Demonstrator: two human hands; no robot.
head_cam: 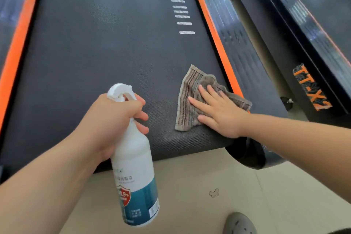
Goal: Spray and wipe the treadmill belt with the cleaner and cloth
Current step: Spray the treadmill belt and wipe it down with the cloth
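The dark grey treadmill belt (98, 43) fills the upper middle of the head view, with short white stripes near its right side. My left hand (114, 119) grips the neck of a white spray bottle (135, 173) with a teal label, fingers curled around the trigger; its nozzle points over the belt's rear end. A striped brown-grey cloth (188, 97) lies crumpled on the belt near its right rear corner. My right hand (218, 112) presses flat on the cloth with straight, spread fingers.
Orange side rails (214, 30) border the belt on both sides. A black side panel with orange lettering (311, 87) and a second treadmill stand to the right. Beige tiled floor (209, 186) lies below the belt's end, with a grey shoe (239, 224) at the bottom.
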